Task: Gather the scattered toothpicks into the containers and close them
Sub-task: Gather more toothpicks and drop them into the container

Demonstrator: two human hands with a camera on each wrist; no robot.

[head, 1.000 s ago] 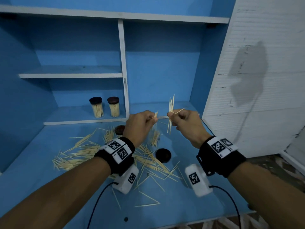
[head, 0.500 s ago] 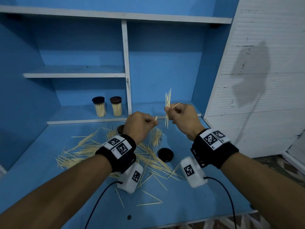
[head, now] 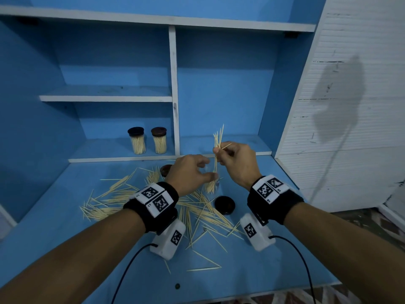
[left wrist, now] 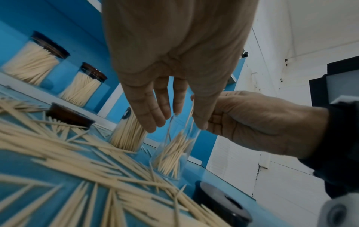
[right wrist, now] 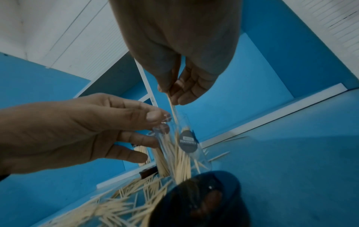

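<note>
toothpicks [head: 135, 200] lie scattered over the blue desk top [head: 252, 268], most of them in a loose heap on the left and near the middle, a few stray ones nearer the front edge. the right hand [head: 237, 163] pinches a small bundle of toothpicks [head: 217, 148] between thumb and curled fingers, holding it upright with its lower ends dipping into the open clear container [left wrist: 174, 152], which stands at the middle of the desk and is partly filled. the left hand [head: 188, 174] is just beside that container's rim with fingers straight and loosely spread; whether the fingertips [right wrist: 159, 118] touch the rim cannot be told. a second clear container [left wrist: 128, 135], also full of picks and without a lid, stands just left of it. one dark lid [head: 224, 205] lies on the desk near the right of the open container, another dark lid [head: 166, 170] lies further back on the left. two closed containers [head: 147, 140] stand side by side on the low far shelf [head: 105, 150], left of the white divider [head: 174, 95].
</note>
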